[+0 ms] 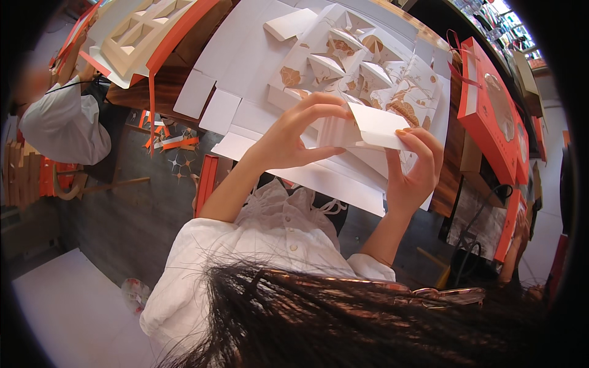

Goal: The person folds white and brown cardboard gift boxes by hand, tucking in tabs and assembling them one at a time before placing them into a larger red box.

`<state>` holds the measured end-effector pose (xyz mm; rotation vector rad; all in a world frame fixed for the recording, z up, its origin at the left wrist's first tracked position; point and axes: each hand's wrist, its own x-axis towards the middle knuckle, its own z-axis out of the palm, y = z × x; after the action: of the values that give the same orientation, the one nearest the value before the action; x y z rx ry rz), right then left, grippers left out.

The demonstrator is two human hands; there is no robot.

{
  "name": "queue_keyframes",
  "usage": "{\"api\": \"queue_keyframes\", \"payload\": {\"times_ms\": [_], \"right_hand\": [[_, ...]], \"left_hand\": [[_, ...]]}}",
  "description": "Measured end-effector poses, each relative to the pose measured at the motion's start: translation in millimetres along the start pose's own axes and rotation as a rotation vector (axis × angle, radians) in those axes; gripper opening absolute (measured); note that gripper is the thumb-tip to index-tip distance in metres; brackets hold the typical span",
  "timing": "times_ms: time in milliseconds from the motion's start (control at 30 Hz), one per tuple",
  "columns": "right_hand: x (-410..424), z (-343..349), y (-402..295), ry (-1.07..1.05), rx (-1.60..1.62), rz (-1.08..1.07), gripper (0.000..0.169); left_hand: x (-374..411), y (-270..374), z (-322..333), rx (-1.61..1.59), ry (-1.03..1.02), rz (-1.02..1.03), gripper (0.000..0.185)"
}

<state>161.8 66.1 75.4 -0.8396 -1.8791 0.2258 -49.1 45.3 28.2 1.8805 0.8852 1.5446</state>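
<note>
Between my two hands, raised over the table, is a small white folded cardboard piece (384, 125). My left hand (303, 131) grips its left end, with the thumb below and the fingers above. At its right end, my right hand (416, 158) pinches the edge between thumb and fingertips. Below and beyond lies a printed cardboard insert (343, 83) with gold-brown plant patterns and several folded-up openings. It rests on large white cardboard sheets (239, 69). Another white folded piece (291, 24) stands past the insert's far left corner.
Red gift boxes (490, 110) with oval windows stand at the right. At the left, a person in a white top (66, 122) works beside a cream compartment tray (133, 39). Orange and white paper scraps (172, 140) are down at the left. Another person's hand (517, 234) shows at the right.
</note>
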Motion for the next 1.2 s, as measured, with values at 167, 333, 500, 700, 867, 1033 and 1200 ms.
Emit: {"api": "queue_keyframes", "payload": {"times_ms": [167, 333, 500, 700, 867, 1033, 1200], "right_hand": [[9, -6, -7, -0.046, -0.043, -0.073, 0.027], [3, -1, -4, 0.024, -0.028, -0.018, 0.020], [2, -1, -4, 0.001, -0.058, 0.030, 0.021], [1, -1, -3, -0.017, -0.119, 0.000, 0.022], [0, -2, -3, -0.076, -0.143, -0.029, 0.021], [0, -1, -2, -0.131, -0.146, -0.041, 0.021], [3, -2, -3, -0.146, -0.119, -0.014, 0.027]], "left_hand": [[1, 5, -1, -0.107, 0.034, -0.152, 0.058], [-6, 1, 3, -0.213, 0.051, -0.236, 0.065], [-10, -1, 2, -0.104, -0.020, -0.266, 0.080], [-1, 8, 3, -0.070, -0.073, -0.239, 0.066], [-3, 6, 2, -0.019, -0.062, -0.224, 0.058], [-3, 6, 4, -0.037, -0.005, -0.278, 0.055], [-3, 6, 5, -0.089, 0.016, -0.321, 0.054]]}}
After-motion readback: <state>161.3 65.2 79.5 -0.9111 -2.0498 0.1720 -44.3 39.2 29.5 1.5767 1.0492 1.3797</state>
